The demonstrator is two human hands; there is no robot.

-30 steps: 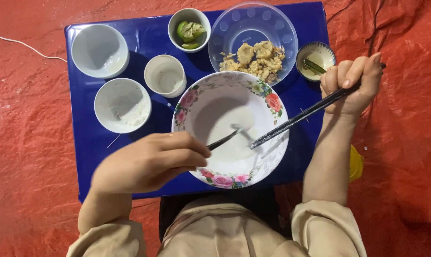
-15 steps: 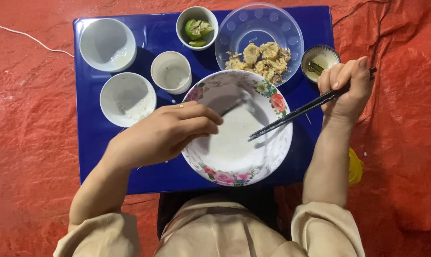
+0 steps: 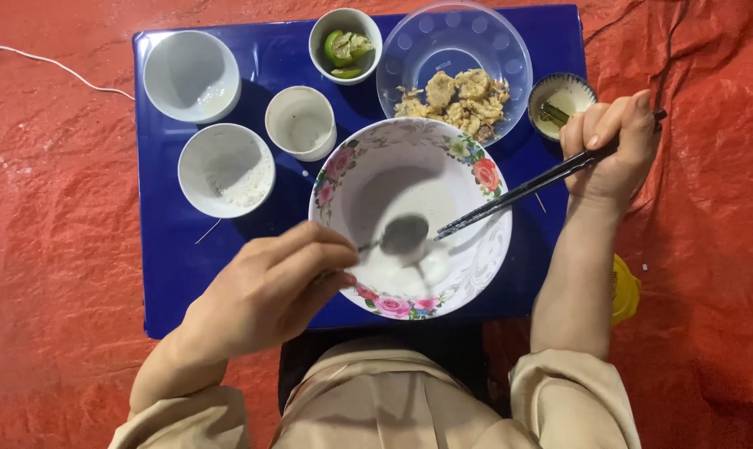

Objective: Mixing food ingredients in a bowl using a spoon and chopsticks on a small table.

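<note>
The blue bench (image 3: 185,274) occupies the centre of the frame on a red tarp (image 3: 52,249). The large floral bowl (image 3: 476,258) at centre holds a thin layer of white liquid. At upper right of centre, the clear plastic bowl (image 3: 426,50) contains pieces of fried food (image 3: 460,96). The small white cup (image 3: 368,25) at top centre holds lime pieces. At far right, the small patterned dish (image 3: 572,90) holds a few green bits. The white bowl (image 3: 189,75) at upper left appears empty; the white bowl (image 3: 225,169) below it carries a trace of white powder; the white cup (image 3: 302,122) between them looks empty. My left hand (image 3: 268,291), lower left of centre, is palm down with its fingers closed on the handle of a metal spoon (image 3: 403,233), whose head rests in the liquid inside the floral bowl. My right hand (image 3: 613,150), at right, has its fingers clenched around a pair of dark chopsticks (image 3: 518,193), angled down-left with the tips over the floral bowl just beside the spoon head. Both forearms enter from the bottom edge in beige sleeves (image 3: 559,399).
</note>
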